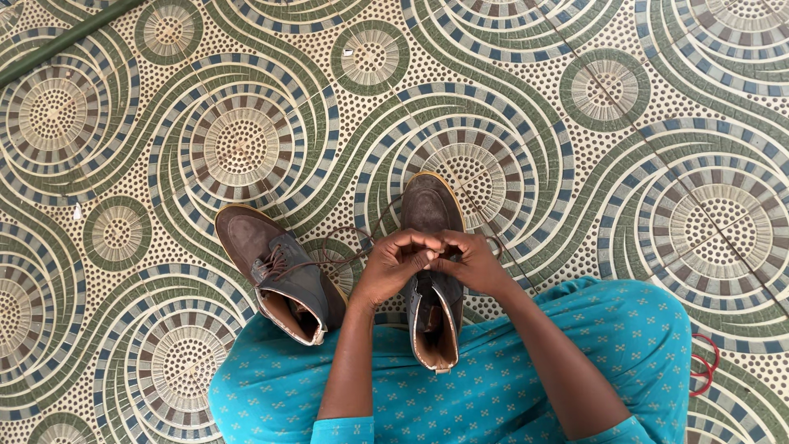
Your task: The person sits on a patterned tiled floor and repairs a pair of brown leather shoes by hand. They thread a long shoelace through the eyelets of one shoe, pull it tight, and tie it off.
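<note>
Head view: both hands meet over the right boot [431,215], which stands upright on the patterned floor [641,205], toe pointing far, opening near. Left hand [393,265] and right hand [470,261] touch each other, fingers [415,247] pinched together on the brown lace [374,240] just above the boot's tongue. Looks like lacing or knotting in progress; the exact lace ends inside the pinch are hidden

Left boot [278,275] lies just beside it, tilted left, its own lace loose across the eyelets, apart from both hands

To do this step well, my read:
- keep equal tension on both lace ends, pull outward, not up
- hold the crossing low against the tongue so it doesn't slacken
- boot is free-standing, could tip; brace it against the teal-clad knees [493,386]
- watch the slack strand trailing left toward the other boot, risk of snagging

Red loop [707,362] on the floor far right, green hose [66,37] top left, both well apart
</note>
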